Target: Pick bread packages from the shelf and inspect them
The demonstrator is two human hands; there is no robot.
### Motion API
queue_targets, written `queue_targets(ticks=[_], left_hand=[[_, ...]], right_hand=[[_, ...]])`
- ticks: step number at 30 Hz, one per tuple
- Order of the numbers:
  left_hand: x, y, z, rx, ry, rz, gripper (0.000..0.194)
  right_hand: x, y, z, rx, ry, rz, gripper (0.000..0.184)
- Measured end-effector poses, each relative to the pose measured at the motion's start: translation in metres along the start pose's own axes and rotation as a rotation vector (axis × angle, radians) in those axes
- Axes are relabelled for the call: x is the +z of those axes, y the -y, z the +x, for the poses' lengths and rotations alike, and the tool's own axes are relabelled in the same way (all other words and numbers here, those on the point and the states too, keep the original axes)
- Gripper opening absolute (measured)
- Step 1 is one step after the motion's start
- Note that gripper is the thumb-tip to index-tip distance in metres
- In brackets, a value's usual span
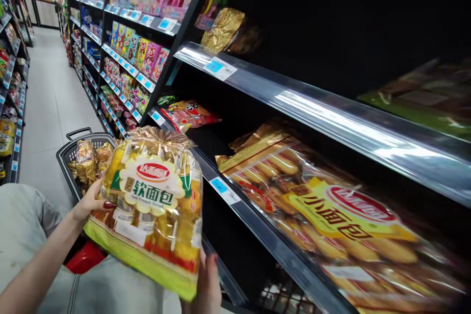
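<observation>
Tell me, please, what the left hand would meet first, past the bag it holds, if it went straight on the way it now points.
Past the bread bag, the left hand would probably meet the bread shelf's front edge first, though depth is hard to judge here.

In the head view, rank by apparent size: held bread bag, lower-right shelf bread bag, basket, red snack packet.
1. Shelf bread bag
2. Held bread bag
3. Basket, visible part only
4. Red snack packet
Nearness to the camera leaves true sizes unsure.

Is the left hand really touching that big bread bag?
Touching. The head view shows the left hand at the side of the bread bag, its thumb lying over the front.
</observation>
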State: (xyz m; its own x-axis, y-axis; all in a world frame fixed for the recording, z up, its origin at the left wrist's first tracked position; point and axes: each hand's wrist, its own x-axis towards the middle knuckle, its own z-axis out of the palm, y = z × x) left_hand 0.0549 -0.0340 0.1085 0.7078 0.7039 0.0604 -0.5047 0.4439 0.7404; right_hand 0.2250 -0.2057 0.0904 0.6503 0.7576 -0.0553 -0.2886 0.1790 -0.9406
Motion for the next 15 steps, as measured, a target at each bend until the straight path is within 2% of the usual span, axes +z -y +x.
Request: queue_targets(ticks=[3,8,12,15], left_hand=[[0.009,-0.007,-0.002,0.024,-0.042,0.067,0.081],[0.014,-0.008,-0.002,0.001,-0.029,0.087,0.082],[0.010,-0.004,0.001,-0.091,0.015,0.093,0.087],[0.004,0.000,0.006,-0.114,-0.058,0.090,0.081]], right_hand=[[0.007,0.007,-0.001,0.055,0.007,0.111,0.067],[0.020,0.010,-0.002,0.092,-0.041,0.099,0.074],[0.011,-0.001,0.000,0.064,-0.105,0.062,0.077],[-0.002,-0.016,0.011,0.011,-0.074,-0.055,0.074]])
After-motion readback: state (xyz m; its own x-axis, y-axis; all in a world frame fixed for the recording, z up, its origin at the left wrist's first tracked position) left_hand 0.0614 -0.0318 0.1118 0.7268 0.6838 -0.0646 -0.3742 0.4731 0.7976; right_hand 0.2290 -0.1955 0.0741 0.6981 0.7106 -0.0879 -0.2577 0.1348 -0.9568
